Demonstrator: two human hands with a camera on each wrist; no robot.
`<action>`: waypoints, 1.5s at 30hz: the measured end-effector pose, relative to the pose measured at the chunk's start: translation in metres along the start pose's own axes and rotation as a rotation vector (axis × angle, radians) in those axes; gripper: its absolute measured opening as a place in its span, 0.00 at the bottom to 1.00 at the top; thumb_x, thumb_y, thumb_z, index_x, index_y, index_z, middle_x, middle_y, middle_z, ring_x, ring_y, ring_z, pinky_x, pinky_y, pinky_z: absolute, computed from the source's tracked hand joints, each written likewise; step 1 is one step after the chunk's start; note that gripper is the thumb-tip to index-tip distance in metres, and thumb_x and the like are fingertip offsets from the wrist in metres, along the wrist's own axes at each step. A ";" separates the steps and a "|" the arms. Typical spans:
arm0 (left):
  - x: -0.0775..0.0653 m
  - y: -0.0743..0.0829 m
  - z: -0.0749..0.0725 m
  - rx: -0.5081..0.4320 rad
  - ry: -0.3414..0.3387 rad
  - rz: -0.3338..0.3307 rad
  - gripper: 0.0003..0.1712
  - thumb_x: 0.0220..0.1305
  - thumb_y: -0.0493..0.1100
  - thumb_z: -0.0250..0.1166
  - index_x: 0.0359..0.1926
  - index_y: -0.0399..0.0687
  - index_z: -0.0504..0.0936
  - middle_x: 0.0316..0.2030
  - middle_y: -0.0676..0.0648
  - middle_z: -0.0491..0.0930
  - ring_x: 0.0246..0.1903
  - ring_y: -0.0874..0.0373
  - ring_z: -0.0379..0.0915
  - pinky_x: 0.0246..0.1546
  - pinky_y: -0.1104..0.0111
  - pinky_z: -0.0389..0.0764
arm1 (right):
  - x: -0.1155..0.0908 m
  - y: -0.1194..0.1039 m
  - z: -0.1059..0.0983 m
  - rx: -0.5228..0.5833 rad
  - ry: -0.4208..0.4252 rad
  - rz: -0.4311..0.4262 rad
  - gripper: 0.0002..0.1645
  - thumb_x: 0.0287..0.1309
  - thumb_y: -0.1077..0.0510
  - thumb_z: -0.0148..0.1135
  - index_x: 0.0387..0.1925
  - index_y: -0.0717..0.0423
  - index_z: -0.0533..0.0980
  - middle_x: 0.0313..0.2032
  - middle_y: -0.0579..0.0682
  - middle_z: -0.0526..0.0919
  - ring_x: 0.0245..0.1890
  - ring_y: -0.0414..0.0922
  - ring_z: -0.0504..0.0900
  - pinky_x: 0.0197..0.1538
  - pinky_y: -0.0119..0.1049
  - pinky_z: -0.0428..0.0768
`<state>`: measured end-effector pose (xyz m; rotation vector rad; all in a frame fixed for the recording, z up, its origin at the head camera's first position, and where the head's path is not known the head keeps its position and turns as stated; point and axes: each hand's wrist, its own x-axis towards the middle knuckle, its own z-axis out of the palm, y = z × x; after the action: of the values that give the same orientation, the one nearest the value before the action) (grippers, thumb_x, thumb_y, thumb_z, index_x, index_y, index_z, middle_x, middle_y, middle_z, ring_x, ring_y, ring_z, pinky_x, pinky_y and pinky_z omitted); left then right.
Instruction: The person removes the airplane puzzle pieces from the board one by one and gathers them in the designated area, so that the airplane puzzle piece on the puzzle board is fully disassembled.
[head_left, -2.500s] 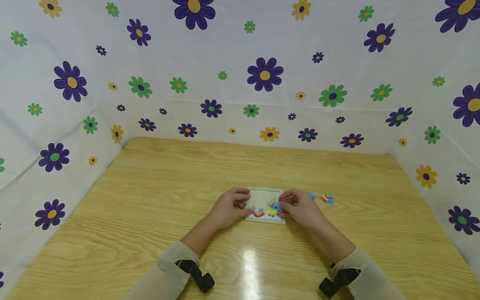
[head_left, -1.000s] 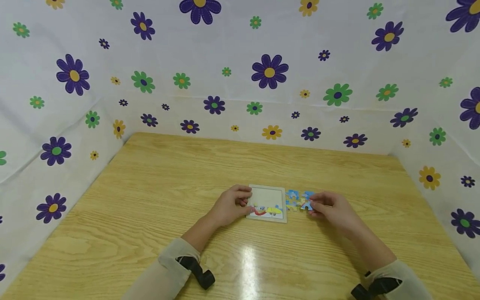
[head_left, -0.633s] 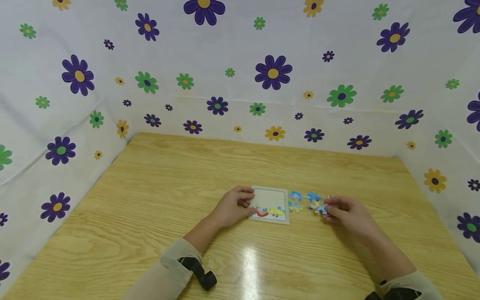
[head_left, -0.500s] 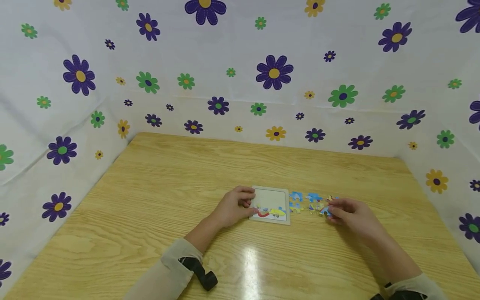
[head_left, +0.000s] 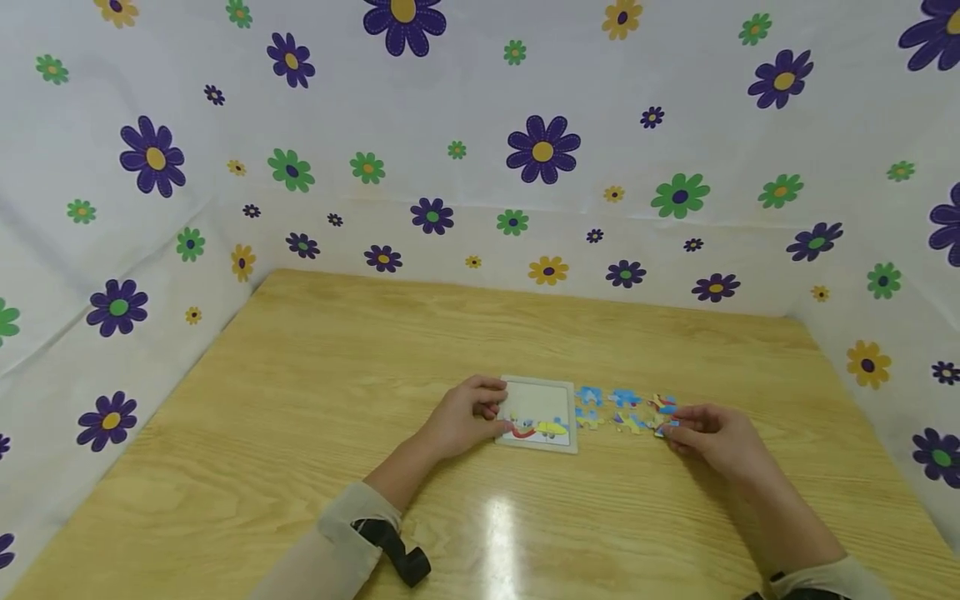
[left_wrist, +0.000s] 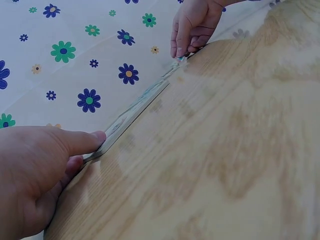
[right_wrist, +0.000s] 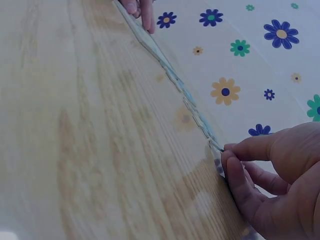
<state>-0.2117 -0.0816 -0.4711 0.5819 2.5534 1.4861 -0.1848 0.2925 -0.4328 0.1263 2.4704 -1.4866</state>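
A square puzzle board (head_left: pixel 536 398) with a pale rim lies flat on the table. Its lower strip bears a picture in red, yellow and blue; the upper part is bare. My left hand (head_left: pixel 457 421) grips the board's left edge, the thumb on top, as the left wrist view also shows. To the right of the board, my right hand (head_left: pixel 723 437) pinches a jigsaw piece (head_left: pixel 663 430) between thumb and fingers, low at the right end of the loose pieces. The fingertips partly hide this piece. Several loose jigsaw pieces (head_left: pixel 590 396), blue and yellow, lie between the board and this hand.
The wooden table (head_left: pixel 360 358) stretches out around the board and pieces. A white flower-printed cloth (head_left: pixel 480 183) stands behind it and along both sides. Black straps with mounts (head_left: pixel 397 554) sit at both sleeves.
My right hand has moved from the board's right side out to the right with a pinched piece, past the other loose pieces. My left hand stays at the board's left edge.
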 end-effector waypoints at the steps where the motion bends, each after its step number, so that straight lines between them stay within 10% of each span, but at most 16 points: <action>1: -0.001 0.000 0.000 -0.004 0.001 -0.005 0.29 0.59 0.41 0.74 0.59 0.34 0.80 0.62 0.44 0.74 0.43 0.60 0.75 0.45 0.74 0.80 | 0.000 0.000 0.001 -0.008 0.004 -0.003 0.28 0.64 0.57 0.67 0.56 0.75 0.71 0.35 0.45 0.85 0.33 0.34 0.85 0.39 0.29 0.85; 21: -0.001 0.003 -0.005 -0.029 -0.055 -0.050 0.35 0.55 0.44 0.78 0.62 0.36 0.78 0.64 0.48 0.71 0.46 0.61 0.71 0.47 0.72 0.77 | 0.000 -0.007 0.004 -0.114 0.058 0.011 0.27 0.63 0.56 0.67 0.55 0.73 0.75 0.39 0.50 0.83 0.33 0.33 0.82 0.39 0.29 0.85; 45: -0.001 -0.001 -0.004 -0.018 -0.051 -0.039 0.36 0.54 0.44 0.78 0.62 0.36 0.78 0.64 0.48 0.72 0.45 0.61 0.71 0.47 0.74 0.77 | 0.006 -0.032 0.035 0.048 -0.093 0.006 0.32 0.64 0.55 0.68 0.63 0.70 0.72 0.53 0.59 0.83 0.43 0.38 0.87 0.48 0.31 0.84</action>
<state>-0.2123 -0.0856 -0.4699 0.5571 2.4963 1.4605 -0.1910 0.2467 -0.4229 0.0718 2.3608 -1.5143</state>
